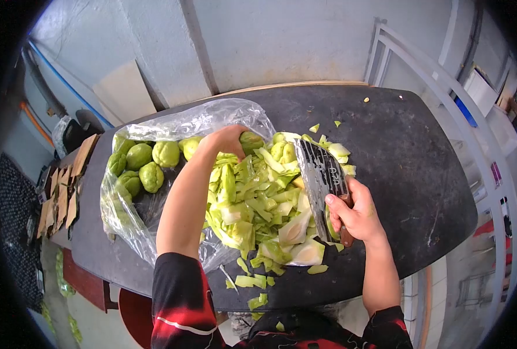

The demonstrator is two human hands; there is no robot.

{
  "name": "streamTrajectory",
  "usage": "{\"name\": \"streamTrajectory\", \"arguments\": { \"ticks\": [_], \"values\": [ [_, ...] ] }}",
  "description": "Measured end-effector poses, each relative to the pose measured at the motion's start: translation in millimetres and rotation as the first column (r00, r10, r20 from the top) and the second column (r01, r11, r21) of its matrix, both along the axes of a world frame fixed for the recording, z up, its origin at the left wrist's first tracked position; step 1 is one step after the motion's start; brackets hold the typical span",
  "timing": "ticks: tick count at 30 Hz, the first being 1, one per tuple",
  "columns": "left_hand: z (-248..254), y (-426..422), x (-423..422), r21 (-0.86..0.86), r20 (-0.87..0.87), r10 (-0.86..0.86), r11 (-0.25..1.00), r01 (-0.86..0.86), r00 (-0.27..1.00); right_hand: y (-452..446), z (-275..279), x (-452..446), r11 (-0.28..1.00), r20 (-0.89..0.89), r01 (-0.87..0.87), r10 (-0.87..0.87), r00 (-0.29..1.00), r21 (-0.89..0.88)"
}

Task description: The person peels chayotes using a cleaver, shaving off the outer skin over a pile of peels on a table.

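My left hand (pixel 228 139) reaches across the pile, its fingers closed around a green chayote (pixel 251 141) at the far side. In my right hand (pixel 356 210) is a cleaver (pixel 321 174), gripped by its brown handle, with the broad, wet blade pointing away from me. Between the hands lies a heap of chayote peelings and cut pieces (pixel 258 203). Pale cut chunks (pixel 308 252) rest at the near right of this heap. More whole chayotes (pixel 151 176) sit to the left in a clear plastic bag (pixel 125 218) spread on the table.
The dark table (pixel 409 168) has rounded corners and stands by a pale wall (pixel 293 41). Small scraps (pixel 258 301) lie near its front edge. A grey metal railing (pixel 444 81) runs along the right. Wooden pieces (pixel 63 192) are stacked at the left.
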State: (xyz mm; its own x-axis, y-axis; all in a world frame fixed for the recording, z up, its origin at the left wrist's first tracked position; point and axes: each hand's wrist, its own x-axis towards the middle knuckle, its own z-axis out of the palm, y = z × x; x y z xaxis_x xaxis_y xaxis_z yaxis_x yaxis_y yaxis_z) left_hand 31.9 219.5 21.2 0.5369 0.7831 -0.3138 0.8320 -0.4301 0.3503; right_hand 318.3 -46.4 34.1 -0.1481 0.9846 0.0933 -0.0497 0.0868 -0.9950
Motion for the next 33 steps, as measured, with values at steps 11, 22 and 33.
{"name": "streamTrajectory", "arguments": {
  "ticks": [11, 22, 33],
  "values": [
    [-5.1, -41.2, -50.3, -0.501, 0.779, 0.624, 0.681, 0.534, -0.065, -3.5, 1.2, -5.9, 1.000, -0.023, 0.006, -0.006, 1.000, 0.008],
    [-32.1, -164.0, -43.9, -0.373, 0.567, 0.752, 0.597, 0.710, -0.335, -8.3, -10.8, -18.9, 0.980, 0.251, 0.120, -0.158, 0.955, 0.160],
    [-5.0, -230.7, -15.3, 0.025, 0.967, 0.094, 0.891, -0.454, 0.236, -21.4, 4.4, -72.1, 0.464, 0.572, -0.336, -0.620, 0.537, 0.819]
  ]
}}
